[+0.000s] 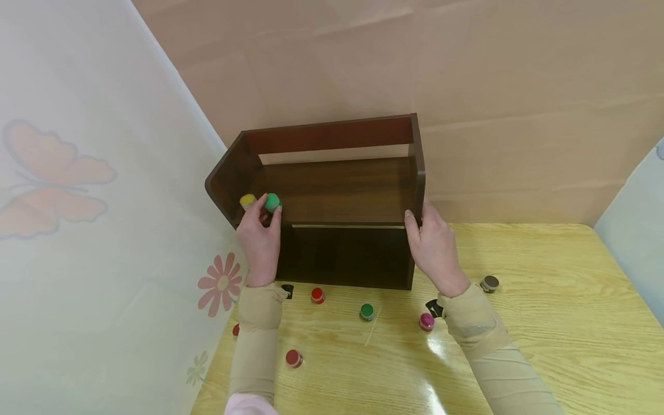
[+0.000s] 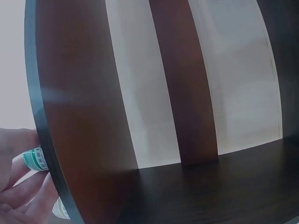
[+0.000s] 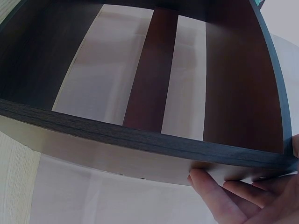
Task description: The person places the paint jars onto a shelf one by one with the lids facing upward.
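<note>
Left hand (image 1: 259, 242) pinches a small round green-lidded jar (image 1: 272, 202) over the front edge of the dark brown wooden shelf unit (image 1: 342, 253), near its left end. Just beside it is a round yellow-lidded jar (image 1: 248, 200); whether fingers hold that too, I cannot tell. Right hand (image 1: 434, 245) grips the right side panel (image 1: 418, 167), fingers outside. Open board stretches between the hands.

Two beige-sleeved arms (image 1: 254, 354) reach forward, well apart. The bare left hand (image 1: 260, 242) pinches; the bare right hand (image 1: 436, 251) grips, thumb (image 1: 412, 226) apart.
</note>
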### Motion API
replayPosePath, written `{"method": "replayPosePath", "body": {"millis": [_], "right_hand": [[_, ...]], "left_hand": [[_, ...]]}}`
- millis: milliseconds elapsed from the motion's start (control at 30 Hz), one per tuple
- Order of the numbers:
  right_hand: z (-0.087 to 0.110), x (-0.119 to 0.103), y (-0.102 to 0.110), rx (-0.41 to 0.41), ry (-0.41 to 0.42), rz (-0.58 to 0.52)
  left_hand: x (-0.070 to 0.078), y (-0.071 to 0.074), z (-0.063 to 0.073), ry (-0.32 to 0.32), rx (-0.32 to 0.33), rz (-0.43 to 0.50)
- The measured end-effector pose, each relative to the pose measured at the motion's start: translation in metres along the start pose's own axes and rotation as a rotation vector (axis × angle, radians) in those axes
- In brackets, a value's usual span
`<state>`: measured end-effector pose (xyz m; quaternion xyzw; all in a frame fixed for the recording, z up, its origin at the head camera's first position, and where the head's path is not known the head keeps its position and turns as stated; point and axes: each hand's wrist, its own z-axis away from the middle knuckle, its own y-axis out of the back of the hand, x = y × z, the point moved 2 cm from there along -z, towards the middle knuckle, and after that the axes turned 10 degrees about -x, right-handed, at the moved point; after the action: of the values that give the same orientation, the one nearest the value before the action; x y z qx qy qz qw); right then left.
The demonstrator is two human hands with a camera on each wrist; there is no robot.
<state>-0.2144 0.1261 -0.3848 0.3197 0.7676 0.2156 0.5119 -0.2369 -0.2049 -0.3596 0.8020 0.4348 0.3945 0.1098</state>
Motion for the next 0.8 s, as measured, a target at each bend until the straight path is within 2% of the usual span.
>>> {"method": "replayPosePath", "body": {"millis": [367,800], "right_hand": [[0.0007,-0.0001,0.0012,0.007,0.004,0.008],[0.0011,-0.0014,0.0017,-0.001,0.006,0.017]], "left_hand": [[-0.0019,-0.0007,-0.0056,0.054,-0.046,-0.03],[-0.0023,-0.0012,-0.0084,0.077,-0.067,-0.047]]}}
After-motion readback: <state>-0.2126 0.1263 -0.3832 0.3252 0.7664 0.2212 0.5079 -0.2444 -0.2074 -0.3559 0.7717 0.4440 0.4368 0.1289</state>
